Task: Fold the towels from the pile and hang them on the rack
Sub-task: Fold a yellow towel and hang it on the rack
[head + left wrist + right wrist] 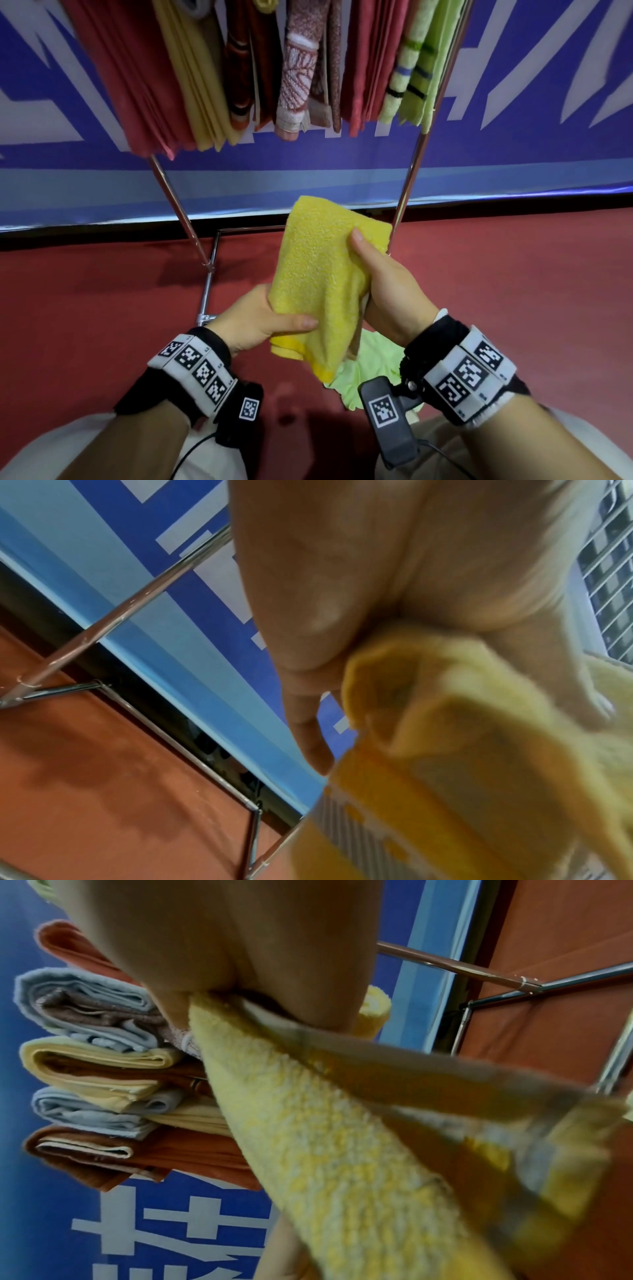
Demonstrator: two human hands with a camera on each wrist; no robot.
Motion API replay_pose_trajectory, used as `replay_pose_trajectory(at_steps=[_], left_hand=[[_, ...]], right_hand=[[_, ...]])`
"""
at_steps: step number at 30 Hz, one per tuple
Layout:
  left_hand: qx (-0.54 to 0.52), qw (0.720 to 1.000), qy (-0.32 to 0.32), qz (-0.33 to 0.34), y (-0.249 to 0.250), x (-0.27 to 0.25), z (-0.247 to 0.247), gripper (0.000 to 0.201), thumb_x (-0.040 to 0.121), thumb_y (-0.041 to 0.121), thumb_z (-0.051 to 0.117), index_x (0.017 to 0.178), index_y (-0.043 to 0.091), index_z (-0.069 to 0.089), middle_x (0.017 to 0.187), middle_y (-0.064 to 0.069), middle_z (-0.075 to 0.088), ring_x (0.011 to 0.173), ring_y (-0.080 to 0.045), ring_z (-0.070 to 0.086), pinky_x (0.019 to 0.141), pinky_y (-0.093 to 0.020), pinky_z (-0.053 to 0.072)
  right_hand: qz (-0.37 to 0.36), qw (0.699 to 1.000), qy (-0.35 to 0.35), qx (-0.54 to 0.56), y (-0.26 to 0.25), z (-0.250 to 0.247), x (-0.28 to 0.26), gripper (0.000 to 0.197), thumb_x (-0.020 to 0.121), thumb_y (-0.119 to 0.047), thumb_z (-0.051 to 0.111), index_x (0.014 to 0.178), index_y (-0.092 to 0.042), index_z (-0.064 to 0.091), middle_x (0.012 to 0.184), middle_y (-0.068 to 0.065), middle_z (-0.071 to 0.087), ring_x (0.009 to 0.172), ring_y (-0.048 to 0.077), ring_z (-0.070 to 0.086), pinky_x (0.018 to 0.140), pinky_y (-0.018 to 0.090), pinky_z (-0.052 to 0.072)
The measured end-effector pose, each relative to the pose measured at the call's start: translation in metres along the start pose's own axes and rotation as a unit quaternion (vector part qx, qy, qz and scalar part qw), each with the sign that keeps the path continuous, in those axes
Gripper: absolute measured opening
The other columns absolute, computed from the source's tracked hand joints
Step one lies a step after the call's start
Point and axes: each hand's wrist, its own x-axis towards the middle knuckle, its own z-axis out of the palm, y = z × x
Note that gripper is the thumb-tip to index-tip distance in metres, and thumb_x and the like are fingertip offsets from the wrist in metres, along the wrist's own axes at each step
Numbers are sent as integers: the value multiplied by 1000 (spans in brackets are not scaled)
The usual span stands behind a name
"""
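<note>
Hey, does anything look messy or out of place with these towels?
The yellow towel, held by the left hand and right hand, is folded unevenly: its hemmed bottom edges sit staggered. A light green towel lies crumpled on the red floor below.

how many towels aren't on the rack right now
2. A yellow towel gripped by the left hand and right hand; a light green towel crumpled on the floor beneath it. Others may be hidden.
</note>
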Motion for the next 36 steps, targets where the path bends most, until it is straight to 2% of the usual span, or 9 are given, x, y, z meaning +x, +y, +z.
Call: replay_pose_trajectory(at_steps=[6, 13, 15, 18, 21, 25, 27, 31, 36], left_hand=[[-31, 999, -12, 31, 26, -13, 12, 79, 53, 29, 98, 121, 5, 65, 115, -16, 72, 101, -27, 70, 81, -35, 57], [-59, 995, 17, 80, 73, -39, 18, 46, 75, 15, 78, 118, 8, 64, 108, -10, 75, 95, -21, 72, 77, -30, 58], [-59, 994, 15, 86, 89, -49, 18, 54, 69, 21, 87, 116, 7, 65, 107, -10, 75, 94, -23, 73, 76, -30, 58], [-48, 995, 10, 91, 115, -66, 22, 88, 48, 41, 99, 120, 4, 65, 115, -17, 72, 99, -28, 72, 80, -36, 59], [-33, 995, 4, 99, 145, -84, 28, 96, 45, 43, 100, 124, 2, 62, 119, -21, 70, 102, -32, 70, 84, -41, 58], [-23, 993, -5, 116, 189, -111, 39, 92, 53, 43, 97, 128, 5, 62, 123, -21, 68, 106, -34, 69, 86, -44, 59], [-39, 992, 3, 124, 210, -122, 49, 77, 66, 39, 90, 129, 7, 61, 123, -20, 69, 106, -33, 69, 88, -44, 59], [-60, 988, 0, 141, 240, -139, 67, 39, 89, 26, 70, 120, 3, 64, 109, -18, 74, 91, -27, 74, 75, -37, 61], [-47, 986, -7, 162, 261, -146, 79, 62, 76, 33, 83, 125, 1, 63, 116, -21, 70, 96, -29, 72, 79, -39, 61]], right_hand=[[-51, 998, -11, 20, -27, 11, -20, 60, 88, -38, 59, 137, -4, 58, 131, 17, 67, 121, 27, 66, 102, 46, 53], [-82, 996, -33, -6, -57, 37, -53, 57, 94, -42, 53, 138, -6, 56, 132, 15, 67, 124, 26, 64, 105, 45, 49], [-83, 994, -40, -53, -65, 48, -64, 50, 101, -38, 52, 139, -6, 56, 131, 14, 68, 122, 27, 65, 105, 47, 50], [-93, 986, -62, -122, -83, 63, -86, 38, 104, -30, 53, 129, -4, 62, 124, 15, 71, 116, 29, 69, 103, 48, 51], [-116, 973, -66, -189, -106, 75, -109, 38, 104, -29, 55, 125, 1, 64, 121, 17, 72, 116, 31, 68, 106, 50, 49], [-137, 964, -50, -221, -139, 96, -142, 52, 102, -38, 56, 121, 9, 64, 124, 29, 66, 118, 42, 63, 108, 57, 47], [-142, 968, -48, -199, -151, 108, -157, 50, 104, -39, 53, 126, 4, 64, 124, 24, 68, 119, 39, 65, 110, 56, 45], [-151, 967, -55, -197, -164, 125, -177, 65, 85, -61, 66, 127, -12, 67, 123, 19, 70, 121, 40, 63, 112, 63, 40], [-181, 963, -29, -196, -183, 132, -196, 44, 101, -49, 52, 121, -14, 70, 115, 12, 75, 110, 30, 70, 106, 52, 48]])
